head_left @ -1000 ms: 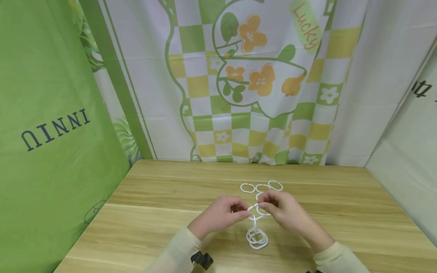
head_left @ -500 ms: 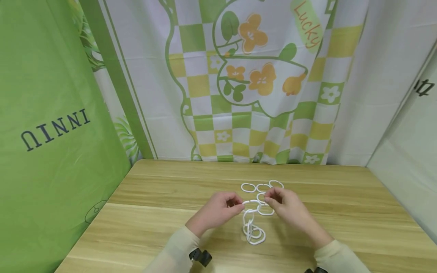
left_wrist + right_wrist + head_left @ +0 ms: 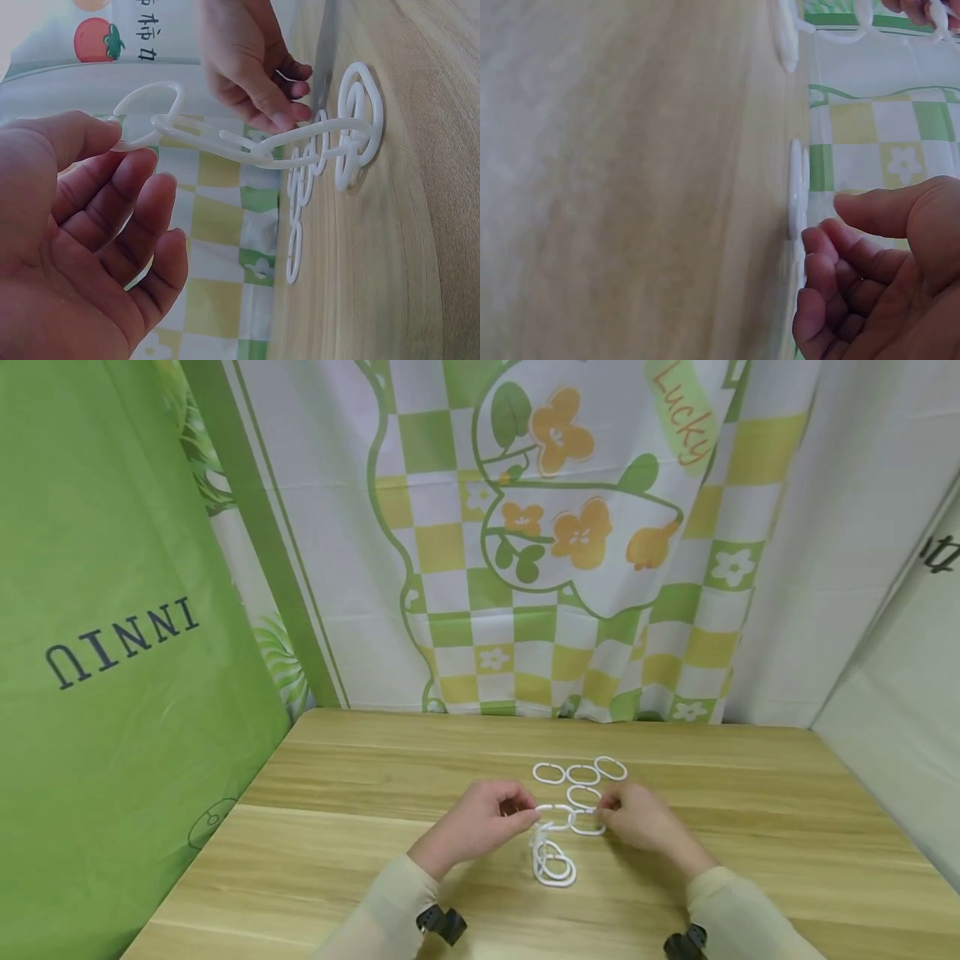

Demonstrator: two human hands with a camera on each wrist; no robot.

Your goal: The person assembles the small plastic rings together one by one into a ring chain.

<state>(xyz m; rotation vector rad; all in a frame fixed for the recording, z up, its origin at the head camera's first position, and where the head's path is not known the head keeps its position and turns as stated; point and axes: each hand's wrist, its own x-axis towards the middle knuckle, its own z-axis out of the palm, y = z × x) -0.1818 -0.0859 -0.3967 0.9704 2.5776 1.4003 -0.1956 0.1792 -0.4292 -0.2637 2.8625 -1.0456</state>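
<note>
Here, we see the left hand [image 3: 480, 821] pinching the top ring [image 3: 180, 101] of a white chain [image 3: 210, 147] between thumb and forefinger, its other fingers loosely bent. The right hand [image 3: 641, 818] grips nothing that we can see: in its wrist view the fingers curl softly, with the thumb slightly apart. They are beside the nearest of five loose rings [image 3: 583, 786] on the table [image 3: 337, 860]; whether they touch it, we cannot tell. A second ago, we had both hands close together at the top ring; now the right has drawn away and lowered toward the loose rings, while the left keeps its pinch. The chain sags from the raised ring to lower links heaped on the table, overlapping so closely that we cannot count them. In the head view, the right fingers hide one end of the nearest loose ring; from the right wrist, we get the rings edge-on and blurred, the chain and left hand cut off at the top. Farther out, we find pale sleeves [image 3: 382, 902], cropped below, dark bands [image 3: 441, 925] at the wrists, and a checked curtain [image 3: 465, 585] behind, its upper part out of frame.
</note>
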